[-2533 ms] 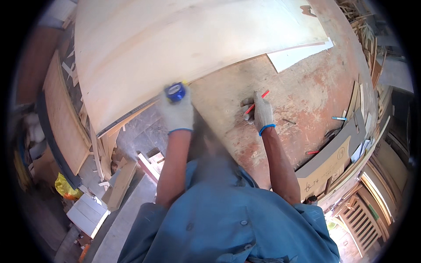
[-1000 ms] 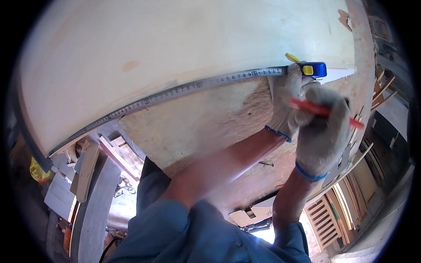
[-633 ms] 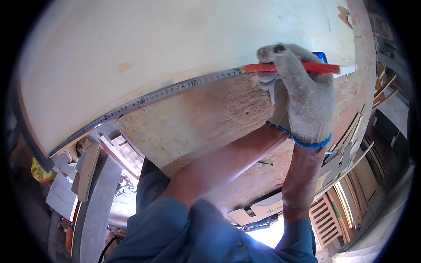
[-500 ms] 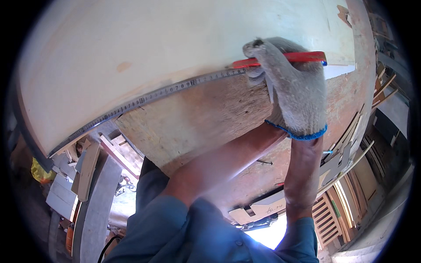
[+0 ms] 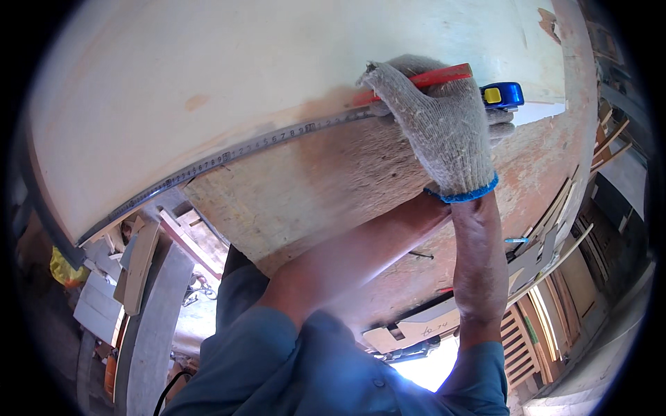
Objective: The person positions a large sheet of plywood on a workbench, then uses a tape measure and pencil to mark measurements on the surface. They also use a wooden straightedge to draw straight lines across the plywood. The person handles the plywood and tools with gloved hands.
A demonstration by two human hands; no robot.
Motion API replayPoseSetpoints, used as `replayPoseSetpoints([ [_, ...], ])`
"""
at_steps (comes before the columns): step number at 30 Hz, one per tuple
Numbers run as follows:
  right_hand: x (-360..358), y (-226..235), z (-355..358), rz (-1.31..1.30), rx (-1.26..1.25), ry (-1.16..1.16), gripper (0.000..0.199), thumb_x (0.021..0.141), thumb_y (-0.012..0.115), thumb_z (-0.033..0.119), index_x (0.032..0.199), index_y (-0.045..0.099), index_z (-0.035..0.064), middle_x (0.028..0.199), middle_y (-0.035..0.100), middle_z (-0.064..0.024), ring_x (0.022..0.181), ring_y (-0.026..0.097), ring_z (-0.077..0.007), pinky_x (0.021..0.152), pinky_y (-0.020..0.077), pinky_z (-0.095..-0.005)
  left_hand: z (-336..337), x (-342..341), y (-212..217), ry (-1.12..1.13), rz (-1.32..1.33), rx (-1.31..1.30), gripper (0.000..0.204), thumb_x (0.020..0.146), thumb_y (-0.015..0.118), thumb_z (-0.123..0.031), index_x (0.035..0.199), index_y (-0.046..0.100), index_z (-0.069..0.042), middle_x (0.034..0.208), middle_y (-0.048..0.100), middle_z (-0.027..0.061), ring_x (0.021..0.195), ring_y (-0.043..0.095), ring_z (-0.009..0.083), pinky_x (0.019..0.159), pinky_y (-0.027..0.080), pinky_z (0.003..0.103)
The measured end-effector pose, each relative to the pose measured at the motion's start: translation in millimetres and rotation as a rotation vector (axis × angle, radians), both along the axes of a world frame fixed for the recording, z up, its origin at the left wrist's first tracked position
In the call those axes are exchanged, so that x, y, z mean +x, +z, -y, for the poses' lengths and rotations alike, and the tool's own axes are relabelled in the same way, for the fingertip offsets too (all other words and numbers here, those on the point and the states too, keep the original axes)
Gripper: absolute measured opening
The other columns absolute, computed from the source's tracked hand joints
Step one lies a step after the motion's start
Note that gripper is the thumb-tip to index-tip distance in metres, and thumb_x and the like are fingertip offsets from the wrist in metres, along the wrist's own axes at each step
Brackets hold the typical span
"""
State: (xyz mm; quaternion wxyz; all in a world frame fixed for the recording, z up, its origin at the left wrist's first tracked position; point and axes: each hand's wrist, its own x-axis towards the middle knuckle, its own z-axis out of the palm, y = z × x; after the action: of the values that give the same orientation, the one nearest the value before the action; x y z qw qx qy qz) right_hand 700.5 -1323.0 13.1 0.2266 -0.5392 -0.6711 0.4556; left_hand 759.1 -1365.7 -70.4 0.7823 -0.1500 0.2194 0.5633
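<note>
A large pale board (image 5: 243,62) lies across the far side, with a tape measure's blade (image 5: 277,136) stretched along its near edge. The tape measure's blue case with a yellow button (image 5: 504,95) shows just past my hands. My right hand (image 5: 444,132), in a grey knitted glove with a blue cuff, is closed on a flat red carpenter's pencil (image 5: 444,74). The pencil's tip end points left, by the board's edge and the blade. Mostly hidden behind it, my left hand (image 5: 501,130), gloved too, has its fingers curled at the tape case.
Under the pale board is a worn, brownish wooden worktop (image 5: 388,159). A nail-like piece (image 5: 421,255) and a light-blue pen (image 5: 516,240) lie nearer me. Wood offcuts (image 5: 142,270) stand at lower left, a slatted wooden piece (image 5: 517,347) at lower right.
My right hand and the pencil have shifted left along the tape blade and tilted. The blue tape case and my left fingers have come into sight behind.
</note>
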Motion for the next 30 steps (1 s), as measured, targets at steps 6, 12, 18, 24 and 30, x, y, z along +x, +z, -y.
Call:
replayPoseSetpoints([
  [6, -10.2, 16.2, -1.5, 0.057, -0.200, -0.075, 0.022, 0.093, 0.075, 0.024, 0.098, 0.076, 0.0018, 0.080, 0.071, -0.0018, 0.073, 0.066, -0.0053, 0.062, 0.0547, -0.0207, 0.9, -3.9, -1.5, 0.005, -0.010, -0.012, 0.044, 0.106, 0.049, -0.042, 0.129, 0.053, -0.005, 0.124, 0.061, 0.0138, 0.114, 0.060, 0.0275, 0.102, 0.049, 0.039],
  [12, 0.2, -6.1, 2.3, -0.016, 0.116, 0.065, 0.023, 0.093, 0.075, 0.025, 0.097, 0.076, 0.0021, 0.079, 0.071, -0.0012, 0.071, 0.066, -0.0049, 0.061, 0.0549, -0.0200, 1.6, -6.8, 1.2, 0.003, -0.015, -0.011, 0.043, 0.106, 0.050, -0.042, 0.128, 0.054, -0.005, 0.123, 0.062, 0.0136, 0.112, 0.060, 0.0273, 0.101, 0.049, 0.039],
  [18, 5.6, -7.1, 1.7, 0.037, 0.132, 0.079, 0.024, 0.093, 0.075, 0.026, 0.096, 0.077, 0.0029, 0.075, 0.071, -0.0008, 0.067, 0.065, -0.0044, 0.059, 0.0539, -0.0200, 1.1, -6.7, -2.1, -0.015, -0.016, -0.014, 0.043, 0.106, 0.050, -0.042, 0.127, 0.055, -0.005, 0.122, 0.063, 0.0133, 0.110, 0.061, 0.0270, 0.100, 0.050, 0.039],
  [24, -7.5, 9.5, -0.7, 0.059, -0.078, -0.050, 0.024, 0.092, 0.075, 0.027, 0.095, 0.078, 0.0038, 0.075, 0.070, -0.0001, 0.065, 0.063, -0.0035, 0.057, 0.0515, -0.0205, 0.5, -12.7, -2.7, -0.001, -0.028, -0.015, 0.042, 0.105, 0.051, -0.042, 0.125, 0.056, -0.005, 0.121, 0.063, 0.0131, 0.108, 0.062, 0.0268, 0.099, 0.050, 0.039],
  [30, -5.9, 2.7, 3.3, -0.005, -0.027, -0.039, 0.024, 0.092, 0.076, 0.027, 0.095, 0.077, 0.0040, 0.076, 0.071, 0.0002, 0.067, 0.062, -0.0032, 0.059, 0.0500, -0.0202, 1.4, -17.4, 0.6, 0.012, -0.038, -0.013, 0.042, 0.105, 0.051, -0.042, 0.124, 0.057, -0.006, 0.119, 0.064, 0.0129, 0.106, 0.063, 0.0265, 0.098, 0.051, 0.039],
])
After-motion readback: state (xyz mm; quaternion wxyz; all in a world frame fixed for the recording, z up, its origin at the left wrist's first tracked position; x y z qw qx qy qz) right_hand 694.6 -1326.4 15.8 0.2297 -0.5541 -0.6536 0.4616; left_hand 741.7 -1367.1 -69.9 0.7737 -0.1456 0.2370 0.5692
